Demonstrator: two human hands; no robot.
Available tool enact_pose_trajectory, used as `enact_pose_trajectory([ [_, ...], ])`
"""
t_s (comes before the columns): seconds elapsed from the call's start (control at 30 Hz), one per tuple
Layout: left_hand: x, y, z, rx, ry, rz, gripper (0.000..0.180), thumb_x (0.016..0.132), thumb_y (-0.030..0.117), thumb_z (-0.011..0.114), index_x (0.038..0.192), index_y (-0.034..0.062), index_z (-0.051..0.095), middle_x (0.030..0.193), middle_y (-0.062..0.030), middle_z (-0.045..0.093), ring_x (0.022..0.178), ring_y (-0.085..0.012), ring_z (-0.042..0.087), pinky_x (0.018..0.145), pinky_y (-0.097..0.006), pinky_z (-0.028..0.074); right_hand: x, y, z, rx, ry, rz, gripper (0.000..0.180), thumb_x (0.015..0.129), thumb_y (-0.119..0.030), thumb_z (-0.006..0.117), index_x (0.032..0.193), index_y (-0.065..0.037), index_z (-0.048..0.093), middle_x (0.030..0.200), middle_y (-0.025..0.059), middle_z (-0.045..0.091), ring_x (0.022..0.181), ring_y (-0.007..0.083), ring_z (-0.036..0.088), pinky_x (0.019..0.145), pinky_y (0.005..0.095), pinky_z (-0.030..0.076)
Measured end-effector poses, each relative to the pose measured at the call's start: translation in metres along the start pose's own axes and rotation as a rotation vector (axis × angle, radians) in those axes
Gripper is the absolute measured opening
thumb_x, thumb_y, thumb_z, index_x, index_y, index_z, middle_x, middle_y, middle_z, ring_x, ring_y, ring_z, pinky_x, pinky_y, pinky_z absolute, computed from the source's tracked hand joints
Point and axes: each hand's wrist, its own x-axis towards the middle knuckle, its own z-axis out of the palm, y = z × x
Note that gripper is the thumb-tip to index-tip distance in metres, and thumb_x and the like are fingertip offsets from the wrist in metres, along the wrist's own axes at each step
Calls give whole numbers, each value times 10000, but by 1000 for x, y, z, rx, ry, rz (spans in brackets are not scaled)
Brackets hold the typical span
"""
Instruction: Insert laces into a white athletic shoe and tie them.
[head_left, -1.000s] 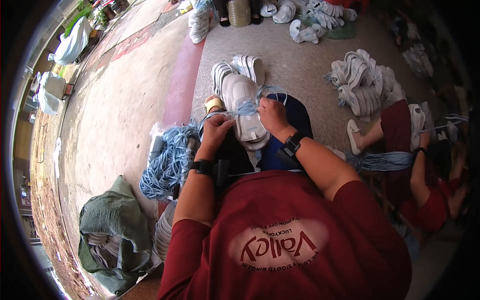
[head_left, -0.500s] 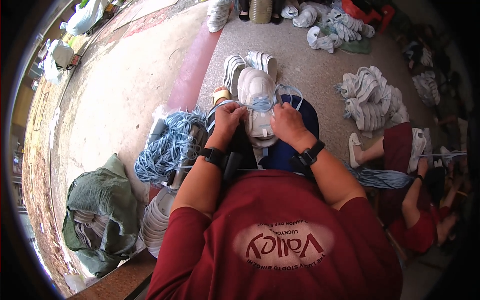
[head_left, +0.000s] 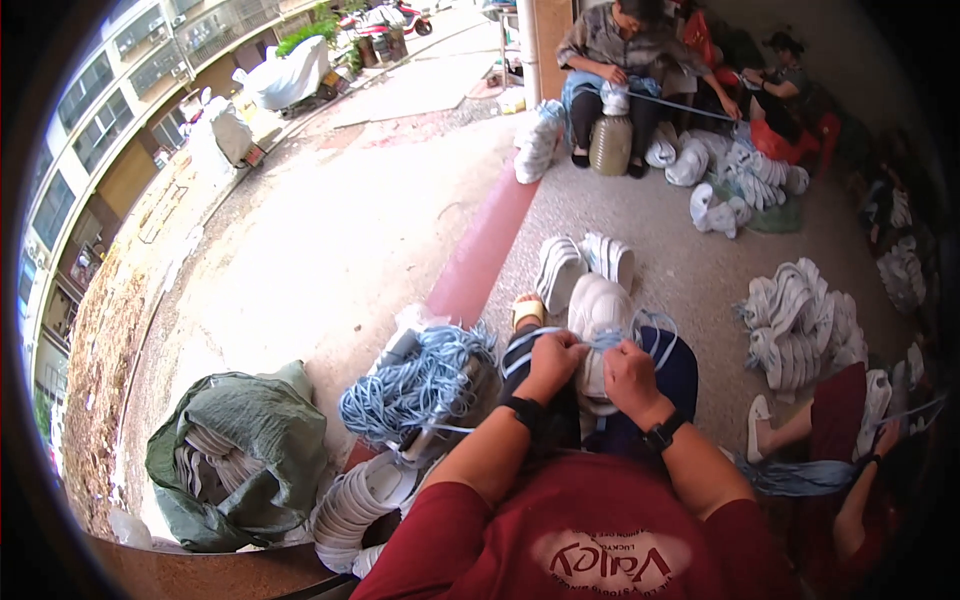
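A pale shoe upper (head_left: 598,303) is upright in front of my lap, partly covered by my hands. Light blue shoelace (head_left: 606,339) crosses its front, with a loop standing out to the right. My left hand (head_left: 556,362) is closed in a pinch on the lace at the upper's left side. At the right side my right hand (head_left: 631,376) is also closed around lace, its fingertips partly hidden. Just beyond are two small stacks of white uppers (head_left: 560,272). Left of my left forearm lies a tangled heap of blue laces (head_left: 420,385).
A green sack (head_left: 240,455) holding pale pieces stands at the lower left, beside a curved stack of white uppers (head_left: 345,515). More uppers (head_left: 800,325) are piled at the right. Across the floor a seated person (head_left: 635,60) handles blue lace. Another person's arm (head_left: 855,500) shows at lower right.
The view has swung up and left, so my hands and the shoe upper sit lower and farther right. The seated person across the floor now shows more fully. My hands are closer together.
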Motion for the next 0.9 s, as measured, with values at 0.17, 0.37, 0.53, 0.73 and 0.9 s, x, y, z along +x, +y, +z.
enact_pose_trajectory([
  [0.17,-8,6,4,459,-33,288,213,764,247,572,786,40,620,743,-171,620,699,-340,618,634,-419,497,9,4,16,8,0,103,31,733,-60,574,729,-29,574,725,163,539,681,360,554,591,445,442],
  [0.37,-22,13,2,533,-77,405,190,776,204,533,778,23,593,784,-141,618,771,-331,610,662,-409,496,-1,13,22,-63,-26,-27,26,743,-67,554,723,-50,550,747,164,542,673,351,569,584,440,462],
  [0.53,-18,15,1,460,-90,358,195,751,231,561,775,51,630,768,-154,625,761,-340,613,676,-407,496,6,13,24,-73,-4,-58,44,731,-84,581,739,-55,550,771,157,538,671,353,574,576,433,469],
  [0.73,4,6,-1,148,-89,208,185,740,181,586,781,16,656,758,-175,628,721,-308,625,656,-366,476,14,17,13,-108,-107,-61,135,676,-119,657,738,-53,559,764,151,536,675,337,579,568,417,466],
  [0.9,7,6,-12,65,-245,169,215,729,201,587,817,20,663,762,-184,636,730,-314,632,683,-369,488,28,-1,15,-249,-194,-135,78,711,-100,583,696,-39,537,757,162,525,632,335,574,556,418,464],
])
